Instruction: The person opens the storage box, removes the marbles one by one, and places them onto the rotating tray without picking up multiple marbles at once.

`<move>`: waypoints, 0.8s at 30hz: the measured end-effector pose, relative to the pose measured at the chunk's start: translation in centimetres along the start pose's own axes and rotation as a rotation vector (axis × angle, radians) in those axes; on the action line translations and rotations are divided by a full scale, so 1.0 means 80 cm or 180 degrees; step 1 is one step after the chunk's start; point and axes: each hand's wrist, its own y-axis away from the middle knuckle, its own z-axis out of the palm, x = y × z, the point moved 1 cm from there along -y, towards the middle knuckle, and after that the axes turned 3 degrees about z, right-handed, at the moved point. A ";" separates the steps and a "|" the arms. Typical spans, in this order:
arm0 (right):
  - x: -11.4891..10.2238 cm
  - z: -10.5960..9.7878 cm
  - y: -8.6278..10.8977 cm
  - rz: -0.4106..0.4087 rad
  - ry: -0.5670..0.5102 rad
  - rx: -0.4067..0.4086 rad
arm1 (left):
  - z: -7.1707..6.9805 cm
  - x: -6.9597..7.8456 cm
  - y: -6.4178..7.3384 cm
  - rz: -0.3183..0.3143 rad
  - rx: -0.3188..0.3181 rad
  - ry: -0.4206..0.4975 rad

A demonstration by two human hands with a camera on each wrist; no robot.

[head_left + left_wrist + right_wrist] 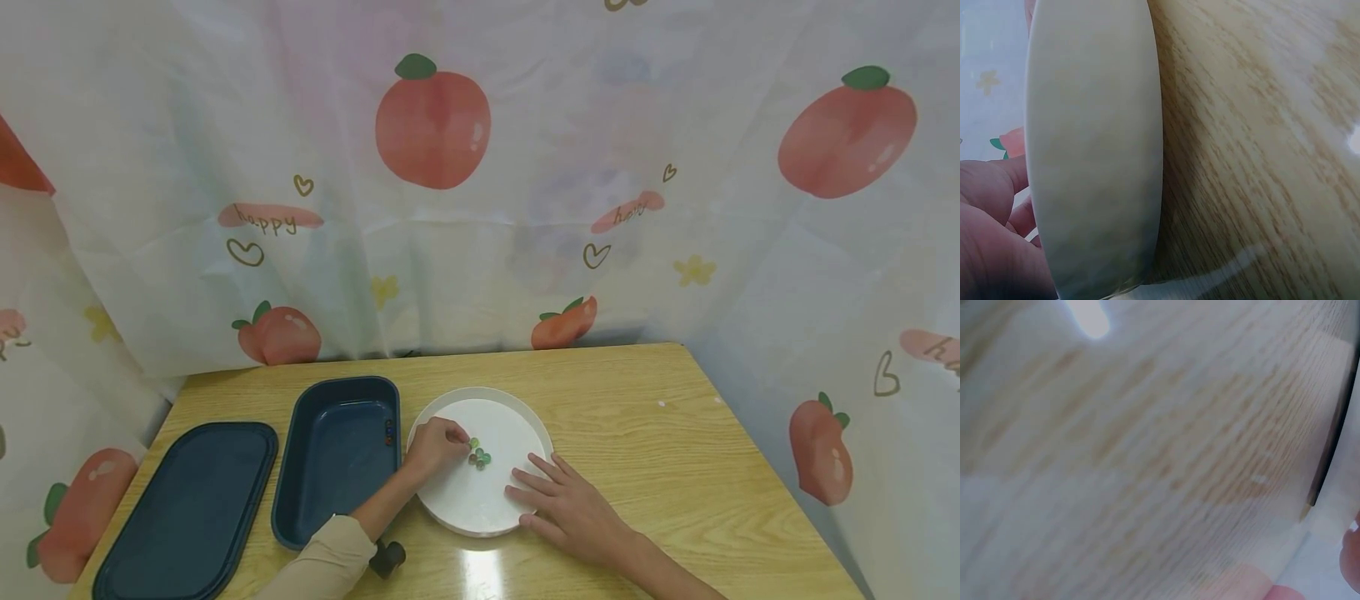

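Note:
A round white tray with a raised rim lies on the table. Near its middle sits a small cluster of marbles, mostly green with one brownish. My left hand reaches over the tray's left rim, its curled fingertips right beside the cluster; whether they pinch a marble is too small to tell. In the left wrist view the tray's side wall hides most of the left fingers. My right hand lies at the tray's right rim with fingers spread and straight, fingertips over the rim.
Left of the tray stands a deep dark blue box, with a few dark and reddish marbles along its right side. Farther left lies a matching dark blue lid. A fruit-print curtain hangs behind the wooden table.

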 end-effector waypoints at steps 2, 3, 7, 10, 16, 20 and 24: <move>0.000 0.000 0.000 0.0001 -0.0007 0.0006 | 0.000 -0.001 0.000 0.0008 0.0000 -0.0011; 0.000 0.000 0.000 -0.0002 -0.0010 0.0013 | 0.000 -0.001 0.001 0.0016 0.0001 -0.0012; 0.000 0.001 0.000 -0.0007 -0.0018 0.0012 | -0.002 0.000 0.002 0.0035 0.0013 -0.0018; -0.001 0.001 0.000 -0.0006 -0.0006 -0.0012 | -0.002 0.001 0.003 0.0036 0.0017 -0.0007; -0.002 -0.001 -0.001 0.0027 0.0000 -0.0089 | -0.003 0.002 0.003 0.0058 0.0039 0.0002; -0.002 -0.001 -0.001 0.0032 -0.0027 -0.0094 | -0.006 0.004 0.003 0.0101 0.0060 0.0013; -0.002 -0.001 -0.001 -0.0002 -0.0012 -0.0067 | -0.010 0.006 0.003 0.0118 0.0075 0.0051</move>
